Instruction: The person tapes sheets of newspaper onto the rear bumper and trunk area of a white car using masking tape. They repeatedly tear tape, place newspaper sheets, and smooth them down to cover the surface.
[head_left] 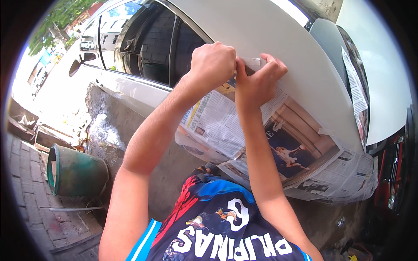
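My left hand (212,61) is closed, knuckles up, over the upper edge of a newspaper sheet (217,126) on the rear side of a pale car (265,26). Close beside it, my right hand (260,82) has its fingers bent and its thumb near the left fingertips. A short strip of whitish masking tape (251,61) stretches between the two hands. The left fingertips' grip is partly hidden. Another sheet with a large brown and dark blue picture (296,139) covers the panel below my right hand.
More newspaper and clear film wrap the bumper (344,176) at right. The trunk lid (374,65) stands raised, newspaper (355,82) along its opening. A green bucket (78,170) stands on paving blocks at left. Dark side windows (152,43) lie beyond my left arm.
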`<act>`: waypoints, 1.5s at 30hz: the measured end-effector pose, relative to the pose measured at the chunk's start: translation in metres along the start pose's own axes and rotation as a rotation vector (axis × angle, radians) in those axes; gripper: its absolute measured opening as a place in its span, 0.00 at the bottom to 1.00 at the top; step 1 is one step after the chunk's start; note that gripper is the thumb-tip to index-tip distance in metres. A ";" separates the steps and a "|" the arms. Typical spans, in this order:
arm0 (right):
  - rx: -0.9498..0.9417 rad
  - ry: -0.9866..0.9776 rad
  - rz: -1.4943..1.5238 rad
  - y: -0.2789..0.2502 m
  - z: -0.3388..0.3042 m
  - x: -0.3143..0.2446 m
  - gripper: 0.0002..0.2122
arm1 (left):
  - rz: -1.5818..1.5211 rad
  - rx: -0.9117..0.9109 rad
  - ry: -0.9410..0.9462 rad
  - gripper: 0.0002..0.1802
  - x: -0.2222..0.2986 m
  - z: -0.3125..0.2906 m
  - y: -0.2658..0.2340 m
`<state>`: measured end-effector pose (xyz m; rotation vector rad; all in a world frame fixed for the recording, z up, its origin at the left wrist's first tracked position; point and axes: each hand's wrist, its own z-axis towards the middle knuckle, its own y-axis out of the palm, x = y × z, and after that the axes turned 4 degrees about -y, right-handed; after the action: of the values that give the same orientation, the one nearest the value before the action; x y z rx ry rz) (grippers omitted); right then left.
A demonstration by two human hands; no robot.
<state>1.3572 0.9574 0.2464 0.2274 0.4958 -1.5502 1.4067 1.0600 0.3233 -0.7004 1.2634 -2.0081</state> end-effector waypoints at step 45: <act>-0.500 0.839 0.050 -0.331 -0.470 0.239 0.31 | -0.433 0.242 0.631 0.23 0.095 -0.334 0.235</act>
<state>0.9433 0.9432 -0.2180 0.4949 1.4962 -1.1812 1.1605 1.1010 -0.0134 -0.2283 1.2320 -2.8292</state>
